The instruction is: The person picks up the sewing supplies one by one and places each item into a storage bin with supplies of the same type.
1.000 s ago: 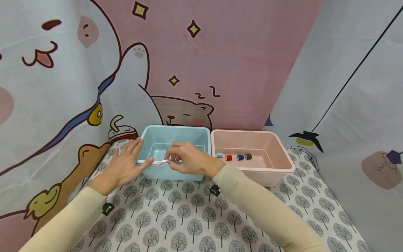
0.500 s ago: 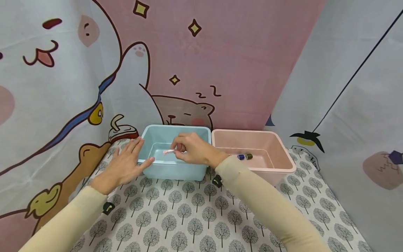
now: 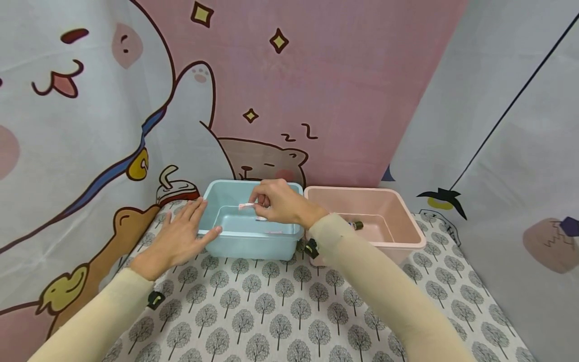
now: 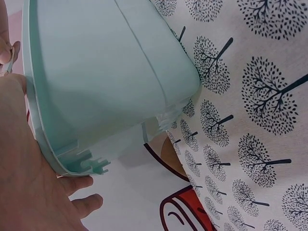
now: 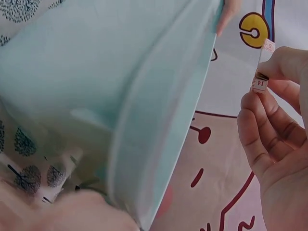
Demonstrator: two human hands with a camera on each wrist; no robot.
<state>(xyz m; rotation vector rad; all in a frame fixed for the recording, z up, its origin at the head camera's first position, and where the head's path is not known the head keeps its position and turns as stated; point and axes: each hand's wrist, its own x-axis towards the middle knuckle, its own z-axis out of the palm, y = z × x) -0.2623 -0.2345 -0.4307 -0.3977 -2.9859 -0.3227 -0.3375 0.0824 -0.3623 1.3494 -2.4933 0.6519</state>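
In the head view, my right hand (image 3: 280, 201) is above the light blue bin (image 3: 249, 246). Thumb and fingertips pinch a folded tape measure (image 3: 246, 205), a narrow white strip. The right wrist view shows red numbers on the tape measure (image 5: 260, 85) and a thin dark band across it by the thumb. My left hand (image 3: 178, 241) rests at the bin's front left corner, fingers spread and nearly straight, thumb along the front rim. In the left wrist view, the left palm (image 4: 24, 163) lies against the rim, with fingertips past the corner.
A pink bin (image 3: 398, 245) stands close against the blue one on the right. Inside it lies a dark green thread spool (image 3: 358, 225); the right forearm hides others. Both bins stand on a tree-print cloth (image 3: 271, 311), before a cartoon-print curtain (image 3: 344, 100).
My right hand has lifted from the front rim of the blue bin up and back over its inside, carrying the tape measure. The left hand stays at the corner.
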